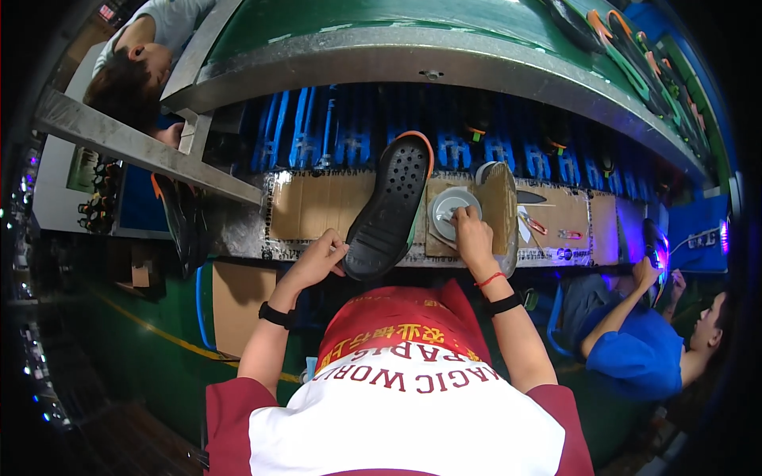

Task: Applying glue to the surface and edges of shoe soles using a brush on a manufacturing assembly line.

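Observation:
A black shoe sole (389, 198) with round holes, an orange toe rim and a green side edge lies tilted across the front of the bench. My left hand (321, 258) pinches its near, heel end between thumb and fingers. To the right, my right hand (472, 238) reaches into a small white bowl (438, 230), its fingertips closed together over the whitish contents. Whatever those fingertips may hold is too hidden to make out. The bowl stands on cardboard, beside an upright cardboard piece (497, 206).
Red-handled tools (536, 225) and a dark blade (533, 197) lie right of the bowl. A metal beam (429, 67) crosses behind, below a green conveyor (357, 20) carrying shoes (635, 59). Co-workers sit at right (643, 341) and far left (131, 83). Dark shoes (184, 222) hang left.

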`<state>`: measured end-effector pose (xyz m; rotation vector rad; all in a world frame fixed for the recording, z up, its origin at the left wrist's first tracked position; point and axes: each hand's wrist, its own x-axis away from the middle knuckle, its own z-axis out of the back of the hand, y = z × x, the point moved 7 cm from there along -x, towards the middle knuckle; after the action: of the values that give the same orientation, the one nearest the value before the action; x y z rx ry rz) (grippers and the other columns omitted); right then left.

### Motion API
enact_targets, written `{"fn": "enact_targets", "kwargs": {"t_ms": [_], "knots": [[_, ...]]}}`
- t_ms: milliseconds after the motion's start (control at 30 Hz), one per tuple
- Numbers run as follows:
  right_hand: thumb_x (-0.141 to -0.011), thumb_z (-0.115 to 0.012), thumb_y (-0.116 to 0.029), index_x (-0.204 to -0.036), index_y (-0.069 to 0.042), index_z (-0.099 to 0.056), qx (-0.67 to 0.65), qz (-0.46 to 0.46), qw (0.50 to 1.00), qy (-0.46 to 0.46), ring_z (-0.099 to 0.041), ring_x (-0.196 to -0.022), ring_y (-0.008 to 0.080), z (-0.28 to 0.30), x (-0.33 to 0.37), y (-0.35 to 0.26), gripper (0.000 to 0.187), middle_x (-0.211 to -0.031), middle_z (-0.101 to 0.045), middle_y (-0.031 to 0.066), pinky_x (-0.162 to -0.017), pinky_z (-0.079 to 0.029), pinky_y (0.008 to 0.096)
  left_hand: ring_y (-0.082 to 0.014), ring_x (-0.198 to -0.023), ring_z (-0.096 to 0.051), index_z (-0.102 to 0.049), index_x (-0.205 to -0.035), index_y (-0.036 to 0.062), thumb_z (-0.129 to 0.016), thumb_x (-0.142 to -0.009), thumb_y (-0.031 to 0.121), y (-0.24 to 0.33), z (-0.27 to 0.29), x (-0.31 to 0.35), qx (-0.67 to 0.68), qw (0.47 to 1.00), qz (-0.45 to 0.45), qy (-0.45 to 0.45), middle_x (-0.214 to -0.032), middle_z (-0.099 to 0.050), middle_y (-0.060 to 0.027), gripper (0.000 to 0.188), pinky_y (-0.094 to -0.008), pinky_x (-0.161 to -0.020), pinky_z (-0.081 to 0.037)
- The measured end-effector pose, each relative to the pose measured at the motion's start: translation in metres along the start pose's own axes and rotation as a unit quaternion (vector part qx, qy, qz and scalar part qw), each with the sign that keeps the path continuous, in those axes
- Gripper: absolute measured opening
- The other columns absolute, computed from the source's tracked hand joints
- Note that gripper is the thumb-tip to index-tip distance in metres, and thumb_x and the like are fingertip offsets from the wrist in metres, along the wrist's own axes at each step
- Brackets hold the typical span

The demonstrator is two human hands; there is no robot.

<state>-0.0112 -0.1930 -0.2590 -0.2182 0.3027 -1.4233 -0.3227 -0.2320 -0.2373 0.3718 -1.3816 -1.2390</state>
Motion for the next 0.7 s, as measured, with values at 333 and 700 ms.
{"fn": "enact_targets", "kwargs": {"t_ms": [333, 700], "knots": [[-0.09, -0.058, -0.015, -0.094, -0.005, -0.055, 0.025, 0.03, 0.998, -0.041, -0.067, -0.071, 0.0351, 0.0, -0.008, -0.006, 0.012, -0.097, -0.06, 0.0159, -0.058, -0.053, 0.044, -0.0192, -0.074, -0.064, -0.041, -0.096, 0.0014, -0.05, -0.1, 0.013, -0.01, 0.003, 0.001, 0.081, 0.996, 0.024, 0.006, -0.099, -0.052, -0.012, 0.015, -0.0342, -0.059, -0.061], [-0.09, -0.059, -0.017, -0.093, -0.005, -0.058, 0.015, 0.039, 0.998, -0.043, -0.067, -0.072, 0.0354, 0.004, -0.011, -0.006, 0.012, -0.095, -0.061, 0.0162, -0.06, -0.053, 0.0445, -0.0299, -0.094, -0.067, -0.044, -0.135, -0.0029, -0.049, -0.095, 0.024, -0.02, -0.015, 0.011, 0.465, 0.875, 0.113, -0.073, -0.11, -0.065, -0.0194, 0.048, -0.0426, -0.081, -0.057]]}}
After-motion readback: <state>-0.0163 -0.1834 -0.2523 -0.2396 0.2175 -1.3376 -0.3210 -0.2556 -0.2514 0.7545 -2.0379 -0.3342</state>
